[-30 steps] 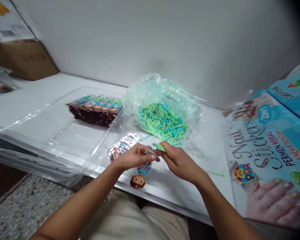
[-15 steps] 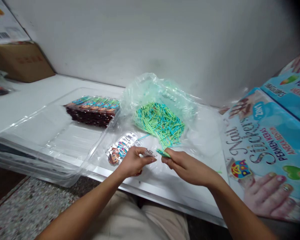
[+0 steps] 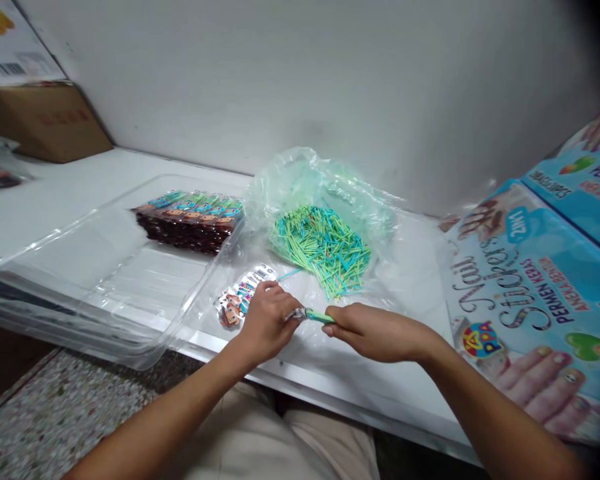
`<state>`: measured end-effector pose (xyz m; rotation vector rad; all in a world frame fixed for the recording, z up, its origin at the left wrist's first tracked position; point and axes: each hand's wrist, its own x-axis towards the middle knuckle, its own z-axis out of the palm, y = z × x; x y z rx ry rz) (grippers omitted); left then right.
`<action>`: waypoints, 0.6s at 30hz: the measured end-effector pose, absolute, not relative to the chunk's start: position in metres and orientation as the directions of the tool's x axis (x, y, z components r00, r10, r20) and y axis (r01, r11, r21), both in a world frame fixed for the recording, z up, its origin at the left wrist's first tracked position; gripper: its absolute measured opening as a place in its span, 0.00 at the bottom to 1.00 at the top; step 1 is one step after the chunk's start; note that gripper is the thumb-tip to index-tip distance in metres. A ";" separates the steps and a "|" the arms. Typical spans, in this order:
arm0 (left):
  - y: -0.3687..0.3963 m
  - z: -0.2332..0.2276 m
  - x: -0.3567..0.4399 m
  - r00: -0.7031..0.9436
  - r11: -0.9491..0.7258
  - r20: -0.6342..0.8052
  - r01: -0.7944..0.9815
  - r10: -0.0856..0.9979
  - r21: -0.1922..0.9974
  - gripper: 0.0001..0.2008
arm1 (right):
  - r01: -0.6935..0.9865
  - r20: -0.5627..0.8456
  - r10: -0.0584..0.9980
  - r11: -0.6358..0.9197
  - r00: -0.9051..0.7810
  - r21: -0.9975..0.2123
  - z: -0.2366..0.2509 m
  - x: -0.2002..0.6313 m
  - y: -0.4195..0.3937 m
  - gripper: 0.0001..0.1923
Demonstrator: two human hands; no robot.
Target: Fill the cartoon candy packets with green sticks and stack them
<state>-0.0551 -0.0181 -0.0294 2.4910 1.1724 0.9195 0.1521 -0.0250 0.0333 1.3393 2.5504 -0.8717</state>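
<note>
Plastic tray (image 3: 143, 283), bag (image 3: 300, 177), blue box (image 3: 550, 287), left grip (image 3: 270, 320) pinching packet (image 3: 297, 313), right grip (image 3: 375, 331) pinching sticks (image 3: 320, 317)

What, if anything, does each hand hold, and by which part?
The left hand holds a shiny packet, mostly hidden, near its protruding end; the right hand pinches green sticks by the end farther from the packet.

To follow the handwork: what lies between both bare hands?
Head view: a shiny silvery wrapper in the left hand meets thin green sticks in the right.
</note>
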 end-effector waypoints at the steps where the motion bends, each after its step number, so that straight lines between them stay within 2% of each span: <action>1: -0.019 -0.031 -0.055 0.496 -0.663 0.447 0.630 0.744 0.405 0.04 | 0.804 -0.370 0.724 0.445 -0.582 -0.394 0.032 0.150 -0.026 0.13; 4: -0.022 -0.035 -0.051 0.545 -0.682 0.428 0.669 0.721 0.297 0.06 | 0.842 -0.341 0.772 0.466 -0.536 -0.271 0.030 0.143 -0.031 0.09; 6: -0.024 -0.037 -0.048 0.557 -0.680 0.401 0.666 0.727 0.308 0.07 | 0.850 -0.293 0.799 0.475 -0.525 -0.229 0.032 0.139 -0.034 0.08; 9: -0.025 -0.036 -0.044 0.529 -0.633 0.349 0.630 0.774 0.451 0.02 | 0.814 -0.170 0.807 0.514 -0.566 -0.269 0.038 0.134 -0.037 0.18; 12: -0.027 -0.031 -0.039 0.482 -0.554 0.301 0.561 0.823 0.616 0.10 | 0.798 0.013 0.831 0.538 -0.556 -0.271 0.040 0.125 -0.037 0.31; 14: -0.030 -0.026 -0.036 0.472 -0.524 0.299 0.474 0.830 0.708 0.11 | 0.787 0.101 0.835 0.545 -0.541 -0.289 0.038 0.117 -0.038 0.33; 16: -0.032 -0.022 -0.034 0.477 -0.483 0.288 0.357 0.830 0.800 0.09 | 0.714 0.174 0.805 0.586 -0.567 -0.383 0.036 0.111 -0.039 0.32; 18: -0.032 -0.016 -0.034 0.456 -0.347 0.214 0.232 0.864 0.909 0.09 | 0.608 0.275 0.802 0.586 -0.530 -0.536 0.034 0.111 -0.039 0.30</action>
